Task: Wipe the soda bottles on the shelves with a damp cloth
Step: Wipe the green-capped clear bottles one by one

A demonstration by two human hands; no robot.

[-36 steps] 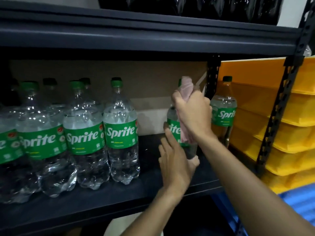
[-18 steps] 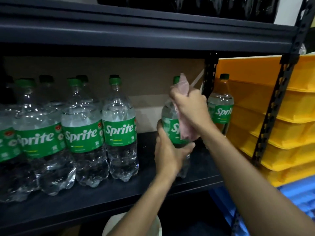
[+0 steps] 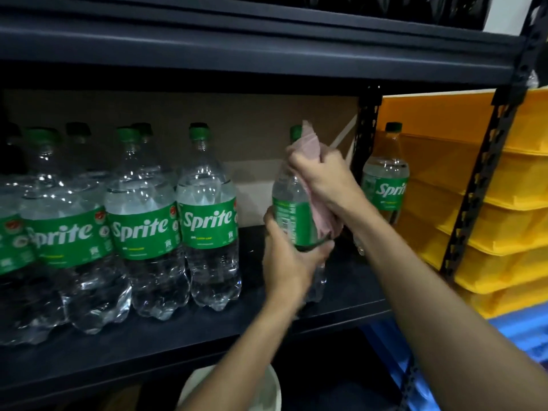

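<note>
Sprite bottle (image 3: 292, 221) at mid-frame is gripped low by the left hand (image 3: 287, 262); a pink cloth (image 3: 310, 140) is squeezed against its neck by the right hand (image 3: 326, 176) above.

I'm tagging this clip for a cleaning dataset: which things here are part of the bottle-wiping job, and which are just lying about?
Part of the job: held Sprite bottle in the left hand; pink cloth in the right hand; row of Sprite bottles; lone Sprite bottle; black shelf.

Lying about: stacked yellow bins; white container below the shelf.
</note>
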